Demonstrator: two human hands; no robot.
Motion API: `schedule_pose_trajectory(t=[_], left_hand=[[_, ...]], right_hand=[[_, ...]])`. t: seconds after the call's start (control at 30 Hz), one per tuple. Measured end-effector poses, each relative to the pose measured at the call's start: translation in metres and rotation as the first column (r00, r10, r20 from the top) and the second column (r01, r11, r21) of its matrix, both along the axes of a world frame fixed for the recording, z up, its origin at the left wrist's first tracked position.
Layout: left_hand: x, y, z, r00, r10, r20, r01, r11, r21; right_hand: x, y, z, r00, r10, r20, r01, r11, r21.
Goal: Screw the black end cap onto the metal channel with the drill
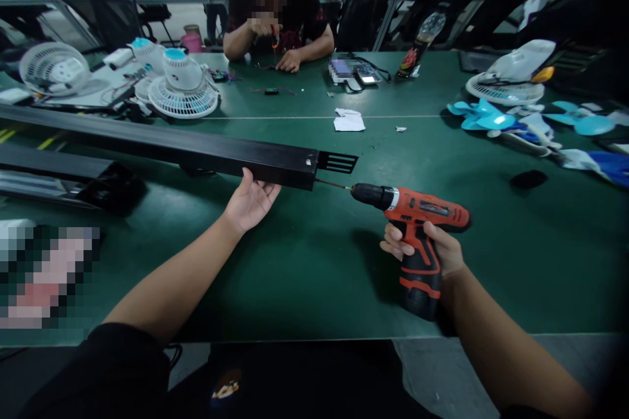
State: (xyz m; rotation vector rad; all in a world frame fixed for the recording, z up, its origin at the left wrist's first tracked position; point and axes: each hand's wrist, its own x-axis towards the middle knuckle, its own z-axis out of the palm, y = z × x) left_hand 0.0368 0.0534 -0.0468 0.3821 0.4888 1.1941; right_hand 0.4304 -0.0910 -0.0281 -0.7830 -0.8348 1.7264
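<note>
A long black rectangular housing [236,156] stretches from the left edge to mid-view, its near end raised off the table. My left hand [253,201] supports that end from below, thumb up against its side and fingers under it. In my right hand [432,245] is a red and black cordless drill [427,209], gripped round its handle. The drill's long thin bit [334,183] points left and reaches the end face of the housing; whether it sits in a screw cannot be made out. A slotted black plate [339,162] sticks out of the same end.
A second black housing [59,173] lies at the left. White fan parts [184,88] stand at the back left, and blue fan blades [481,116] lie at the right. A bottle [422,42] and paper scraps [348,120] are farther back. Opposite, a person [278,13] works with a screwdriver.
</note>
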Motion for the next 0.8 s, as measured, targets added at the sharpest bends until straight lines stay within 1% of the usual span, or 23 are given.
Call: schedule_pose_trajectory(t=[0.2, 0.3, 0.4, 0.53, 0.7, 0.8], left_hand=[[0.002, -0.002, 0.005, 0.998, 0.029, -0.053, -0.030, 0.999, -0.027], [0.002, -0.002, 0.007, 0.998, 0.030, -0.050, -0.031, 0.999, -0.035], [0.001, -0.002, 0.006, 0.999, 0.020, -0.036, -0.020, 1.000, -0.021], [0.000, -0.001, 0.003, 1.000, 0.001, -0.023, -0.001, 1.000, -0.001], [0.001, -0.001, 0.003, 1.000, 0.015, -0.017, -0.015, 1.000, -0.014], [0.001, -0.001, 0.004, 0.999, 0.033, -0.027, -0.034, 0.999, -0.042]], right_hand=[[0.005, 0.005, 0.000, 0.991, 0.092, -0.100, -0.088, 0.995, 0.043], [0.009, 0.002, -0.003, 0.987, 0.088, -0.132, -0.086, 0.996, 0.017], [0.014, -0.001, -0.007, 0.985, 0.093, -0.142, -0.095, 0.995, -0.009], [0.018, -0.001, -0.012, 0.984, 0.106, -0.143, -0.109, 0.994, -0.009], [0.017, 0.001, -0.011, 0.984, 0.101, -0.147, -0.100, 0.995, 0.013], [0.017, -0.001, -0.011, 0.986, 0.112, -0.119, -0.112, 0.994, 0.012]])
